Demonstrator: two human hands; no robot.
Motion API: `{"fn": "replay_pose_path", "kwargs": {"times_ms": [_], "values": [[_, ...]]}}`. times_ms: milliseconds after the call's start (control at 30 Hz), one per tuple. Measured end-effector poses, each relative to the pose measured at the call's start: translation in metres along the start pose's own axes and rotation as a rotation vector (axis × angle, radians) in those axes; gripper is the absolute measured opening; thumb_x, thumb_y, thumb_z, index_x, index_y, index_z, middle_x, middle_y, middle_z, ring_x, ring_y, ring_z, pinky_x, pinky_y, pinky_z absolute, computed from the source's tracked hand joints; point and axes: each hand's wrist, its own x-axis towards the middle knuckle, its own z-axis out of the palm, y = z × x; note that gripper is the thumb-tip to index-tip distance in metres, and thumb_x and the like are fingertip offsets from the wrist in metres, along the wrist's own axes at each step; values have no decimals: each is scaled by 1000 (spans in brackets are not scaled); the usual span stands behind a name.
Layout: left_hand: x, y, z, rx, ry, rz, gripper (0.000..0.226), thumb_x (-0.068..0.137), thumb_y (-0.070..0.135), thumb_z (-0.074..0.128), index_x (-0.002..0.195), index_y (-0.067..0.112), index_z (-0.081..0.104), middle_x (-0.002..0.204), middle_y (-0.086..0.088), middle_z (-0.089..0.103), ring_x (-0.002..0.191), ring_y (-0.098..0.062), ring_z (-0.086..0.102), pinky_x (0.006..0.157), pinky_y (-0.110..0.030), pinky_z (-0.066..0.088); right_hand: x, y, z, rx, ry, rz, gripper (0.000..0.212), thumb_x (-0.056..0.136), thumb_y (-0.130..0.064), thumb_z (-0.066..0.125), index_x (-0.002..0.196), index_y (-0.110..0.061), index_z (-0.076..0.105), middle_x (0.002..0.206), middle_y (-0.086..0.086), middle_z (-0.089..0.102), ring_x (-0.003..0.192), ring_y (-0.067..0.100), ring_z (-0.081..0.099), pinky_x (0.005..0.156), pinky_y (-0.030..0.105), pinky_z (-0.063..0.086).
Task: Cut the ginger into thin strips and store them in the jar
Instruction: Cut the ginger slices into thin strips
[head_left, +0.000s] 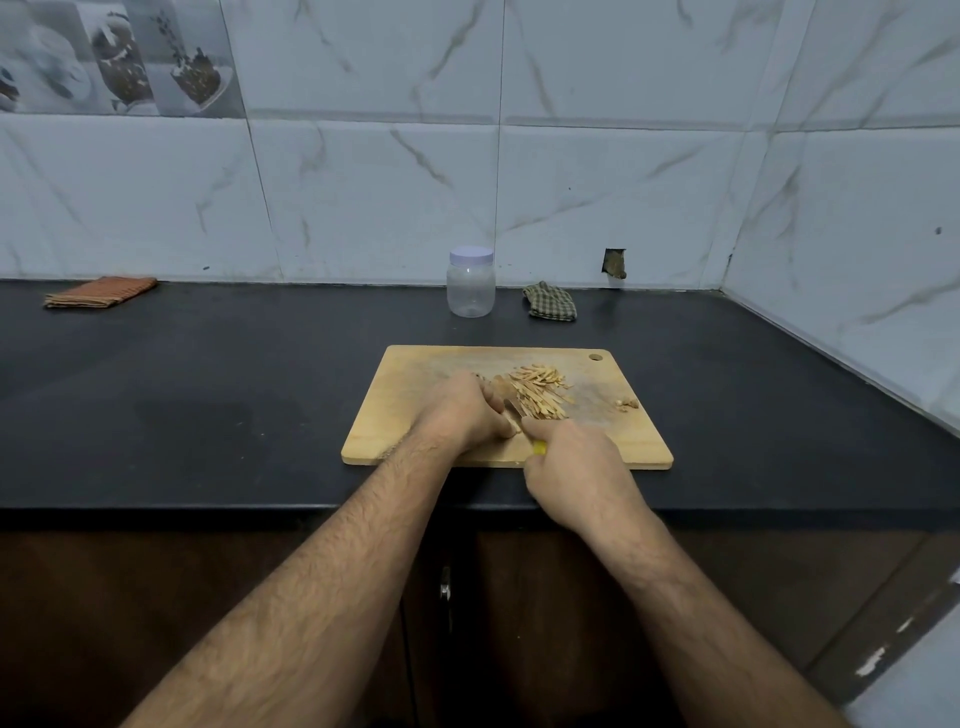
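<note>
The right hand (571, 462) is wrapped around the yellow handle of a knife (537, 446), whose blade is mostly hidden between the two hands. The left hand (462, 410) lies knuckles-up just beside it, fingers curled down over a piece of ginger (497, 385) that peeks out at the fingertips. Right of the left hand, touching the blade area, a loose heap of pale ginger strips (537, 392) lies on the wooden cutting board (639, 441); a few small scraps (626, 404) lie apart near the board's right edge. The board rests on the black counter (208, 395). Behind it, near the tiled wall, stands the clear jar (470, 283), empty, its pale lid on. A checked cloth (550, 301) lies just right of the jar, and a folded orange cloth (101, 292) lies far left.
</note>
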Motion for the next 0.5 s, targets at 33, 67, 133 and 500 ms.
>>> {"fn": "replay_pose_path", "kwargs": {"times_ms": [33,67,133,500], "values": [[0,0,0,2,6,1,28,69,27,87,94,27,75,94,11,70,88,-11,63,80,-27,53,0,0,0,0,-5,-3,53,94,-17,52,145,-32,49,140,1,56,117,21,57,97,34,51],[0,0,1,2,10,2,27,68,27,87,93,27,74,95,11,70,90,-11,63,82,-28,53,0,0,1,-2,-9,-7,53,94,-17,51,145,-31,49,141,1,56,118,21,57,97,34,51],[0,-1,1,1,10,6,27,69,27,87,93,27,74,95,12,68,92,-11,62,84,-28,52,2,0,1,-10,-13,-17,52,94,-17,51,145,-31,49,142,1,55,119,21,56,97,32,50],[-2,4,-2,42,-37,17,19,73,25,84,91,25,77,93,7,72,78,-13,59,77,-28,51,-8,-2,0,-108,-31,0,57,94,-10,49,145,-36,46,127,2,61,110,22,58,87,36,54]]}}
